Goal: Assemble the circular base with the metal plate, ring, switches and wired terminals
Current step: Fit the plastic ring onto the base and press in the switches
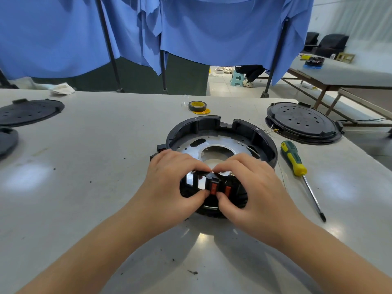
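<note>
The black circular base (265, 143) stands on the table with the shiny metal plate (224, 143) lying inside it. At its near rim sits a black switch block (212, 185) with red switches. My left hand (171, 179) grips the block's left side, thumb below and fingers curled over the top. My right hand (248, 183) grips its right side the same way. The fingertips of both hands meet above the block. Thin wires (270, 130) lie behind the base at the right. The near rim is hidden by my hands.
A green and yellow screwdriver (296, 162) lies right of the base. A roll of tape (197, 106) sits behind it. Black round covers rest at the far right (303, 124) and far left (29, 112). Blue cloth hangs behind the table.
</note>
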`<control>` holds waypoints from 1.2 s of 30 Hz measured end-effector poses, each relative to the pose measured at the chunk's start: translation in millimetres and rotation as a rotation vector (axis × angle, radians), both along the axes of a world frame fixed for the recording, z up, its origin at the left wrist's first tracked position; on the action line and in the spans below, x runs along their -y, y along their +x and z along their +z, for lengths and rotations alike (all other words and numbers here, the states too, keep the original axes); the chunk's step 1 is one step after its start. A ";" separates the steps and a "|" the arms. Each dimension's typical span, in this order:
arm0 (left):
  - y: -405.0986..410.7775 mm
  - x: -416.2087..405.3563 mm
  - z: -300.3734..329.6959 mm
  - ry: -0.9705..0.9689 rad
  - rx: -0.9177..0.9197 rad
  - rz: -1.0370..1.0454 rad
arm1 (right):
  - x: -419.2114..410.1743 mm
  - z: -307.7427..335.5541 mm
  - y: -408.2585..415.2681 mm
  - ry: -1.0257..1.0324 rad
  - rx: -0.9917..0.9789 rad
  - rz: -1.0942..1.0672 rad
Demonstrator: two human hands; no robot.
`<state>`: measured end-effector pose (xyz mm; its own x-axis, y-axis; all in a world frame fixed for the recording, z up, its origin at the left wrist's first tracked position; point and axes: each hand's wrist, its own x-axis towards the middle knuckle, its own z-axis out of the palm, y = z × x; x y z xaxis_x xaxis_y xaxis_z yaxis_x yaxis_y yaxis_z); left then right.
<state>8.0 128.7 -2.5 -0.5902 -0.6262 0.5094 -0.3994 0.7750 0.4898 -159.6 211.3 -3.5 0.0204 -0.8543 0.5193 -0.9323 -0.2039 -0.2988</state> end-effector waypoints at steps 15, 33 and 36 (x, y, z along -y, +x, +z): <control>1.0 0.5 1.6 0.025 -0.049 -0.006 | -0.2 0.3 1.4 -0.043 0.158 -0.011; -0.4 4.6 0.4 0.006 -0.072 -0.014 | -0.9 1.4 1.6 -0.051 0.106 0.010; 0.5 3.8 -1.0 -0.010 -0.074 0.000 | 0.2 0.9 1.0 -0.053 0.092 0.016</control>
